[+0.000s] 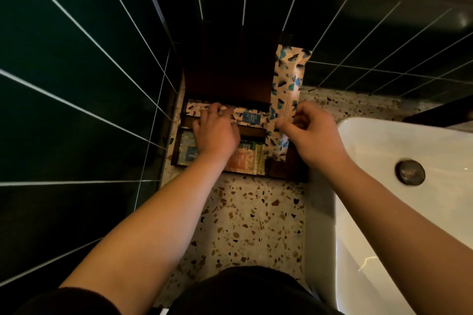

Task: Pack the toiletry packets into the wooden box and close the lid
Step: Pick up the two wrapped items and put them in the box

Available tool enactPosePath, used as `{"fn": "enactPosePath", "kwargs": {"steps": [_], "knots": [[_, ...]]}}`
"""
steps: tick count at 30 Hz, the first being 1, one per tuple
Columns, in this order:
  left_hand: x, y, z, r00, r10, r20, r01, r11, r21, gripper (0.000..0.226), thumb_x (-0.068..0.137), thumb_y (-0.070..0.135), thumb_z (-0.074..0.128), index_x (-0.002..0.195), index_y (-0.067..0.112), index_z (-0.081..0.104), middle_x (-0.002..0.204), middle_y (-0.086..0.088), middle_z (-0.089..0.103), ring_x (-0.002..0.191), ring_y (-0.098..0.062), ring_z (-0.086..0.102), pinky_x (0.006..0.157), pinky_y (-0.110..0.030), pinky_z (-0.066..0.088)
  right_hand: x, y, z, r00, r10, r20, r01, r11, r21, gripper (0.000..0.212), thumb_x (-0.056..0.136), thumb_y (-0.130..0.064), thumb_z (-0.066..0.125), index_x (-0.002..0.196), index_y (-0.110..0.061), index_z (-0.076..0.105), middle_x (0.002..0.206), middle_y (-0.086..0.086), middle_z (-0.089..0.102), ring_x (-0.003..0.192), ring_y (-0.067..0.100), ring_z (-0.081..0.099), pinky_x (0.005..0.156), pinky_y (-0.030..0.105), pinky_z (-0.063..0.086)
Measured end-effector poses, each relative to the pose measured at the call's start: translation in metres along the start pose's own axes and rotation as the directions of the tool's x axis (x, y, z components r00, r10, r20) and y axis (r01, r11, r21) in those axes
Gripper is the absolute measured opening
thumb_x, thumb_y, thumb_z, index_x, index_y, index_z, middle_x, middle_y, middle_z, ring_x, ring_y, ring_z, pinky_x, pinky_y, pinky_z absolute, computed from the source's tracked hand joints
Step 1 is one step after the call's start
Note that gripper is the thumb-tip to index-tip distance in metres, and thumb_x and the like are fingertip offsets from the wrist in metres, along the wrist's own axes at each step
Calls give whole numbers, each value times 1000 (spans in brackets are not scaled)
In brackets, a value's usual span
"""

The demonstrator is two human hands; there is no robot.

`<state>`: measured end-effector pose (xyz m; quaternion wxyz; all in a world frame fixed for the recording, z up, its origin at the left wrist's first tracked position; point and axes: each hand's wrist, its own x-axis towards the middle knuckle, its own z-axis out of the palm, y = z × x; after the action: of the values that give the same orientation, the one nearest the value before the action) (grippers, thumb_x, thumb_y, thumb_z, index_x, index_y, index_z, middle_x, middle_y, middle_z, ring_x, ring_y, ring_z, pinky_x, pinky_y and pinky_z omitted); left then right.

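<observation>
- stood open on a speckled terrazzo counter [245, 217], in a corner of dark green wall tiles [64, 64]: wooden box [279, 170], its dark lid [230, 64] raised behind both hands.
- lay palm down over the box's middle, fingers spread flat and pressing a long patterned packet [245, 116] in the back compartment: left hand [216, 133].
- pinched with thumb and fingers, at its lower half: a tall patterned packet [286, 94], held by the right hand [314, 133] at the box's right side.
- rose tilted from the right compartment, upper end leaning near the lid's right edge and above the right hand.
- partly hidden under the left wrist: a pale blue-labelled packet [188, 152] to its left, an orange packet [239, 160] and a thin yellow-green packet [259, 158] to its right, all in the front compartment.
- sat just right of the right forearm: white sink [384, 151] with metal drain plug [410, 172].
- blocked the front compartment's centre from view: left hand and forearm.
</observation>
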<state>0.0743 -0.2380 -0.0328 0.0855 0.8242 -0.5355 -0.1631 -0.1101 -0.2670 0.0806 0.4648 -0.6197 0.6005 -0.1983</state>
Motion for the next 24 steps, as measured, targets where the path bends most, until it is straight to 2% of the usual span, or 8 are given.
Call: {"fn": "enactPosePath", "kwargs": {"steps": [4, 10, 12, 14, 16, 19, 21, 24], "knots": [[-17, 1, 7, 997, 65, 36, -66, 997, 31, 46, 100, 43, 43, 142, 31, 53, 154, -5, 43, 141, -27, 39, 111, -48, 30, -3, -1, -2, 1000, 9, -1, -9, 1000, 12, 14, 87, -24, 72, 99, -23, 64, 97, -5, 72, 92, 12, 69, 86, 38, 58], [-15, 1, 12, 986, 97, 133, -108, 991, 84, 55, 102, 50, 30, 153, 31, 37, 165, -4, 26, 153, -25, 20, 119, -54, 17, -3, -2, 0, 1000, 7, 1, -7, 1000, -1, 15, 88, -23, 72, 100, -23, 63, 98, -7, 71, 93, 10, 68, 86, 37, 58], [-17, -1, 10, 987, 109, 118, -115, 992, 49, 53, 101, 50, 35, 150, 31, 43, 163, -5, 29, 151, -24, 22, 120, -54, 17, -1, -3, 1, 1000, 6, 12, -6, 1000, -10, 15, 89, -25, 72, 100, -24, 63, 98, -8, 71, 92, 9, 68, 85, 38, 58], [-22, -4, 5, 994, 105, 33, -104, 994, -22, 47, 100, 45, 43, 142, 28, 54, 157, -5, 39, 148, -25, 29, 120, -53, 19, 3, -4, 2, 999, -2, 34, 3, 1000, -29, 15, 89, -25, 71, 101, -24, 63, 97, -8, 71, 92, 9, 68, 84, 37, 58], [-30, -10, -1, 996, 48, -78, -54, 996, -68, 44, 99, 42, 47, 138, 25, 57, 154, -5, 43, 147, -27, 30, 120, -53, 19, 8, -8, 3, 998, -16, 66, 21, 997, -78, 14, 90, -25, 69, 102, -26, 63, 94, -11, 69, 90, 7, 67, 80, 34, 58], [-41, -26, -6, 976, -110, -190, 89, 989, -118, 53, 96, 42, 50, 144, 20, 46, 158, -7, 38, 151, -29, 23, 123, -54, 14, 21, -14, 7, 992, -6, 128, 32, 979, -200, 18, 92, -31, 66, 110, -28, 64, 90, -10, 65, 77, 9, 65, 63, 29, 57], [-45, -38, -7, 962, -204, -181, 183, 975, -127, 66, 96, 44, 51, 153, 15, 33, 163, -10, 28, 153, -30, 16, 125, -51, 9, 33, -16, 15, 984, 15, 180, 39, 955, -293, 23, 93, -34, 64, 116, -28, 63, 94, -2, 65, 73, 14, 63, 58, 31, 54], [-50, -49, -2, 962, -256, -94, 241, 960, -145, 79, 98, 48, 48, 159, 10, 14, 167, -13, 18, 154, -29, 14, 125, -48, 12, 54, -17, 32, 972, 2, 235, 96, 909, -406, 30, 94, -30, 63, 123, -24, 64, 107, 5, 66, 78, 18, 60, 58, 29, 45]]}}
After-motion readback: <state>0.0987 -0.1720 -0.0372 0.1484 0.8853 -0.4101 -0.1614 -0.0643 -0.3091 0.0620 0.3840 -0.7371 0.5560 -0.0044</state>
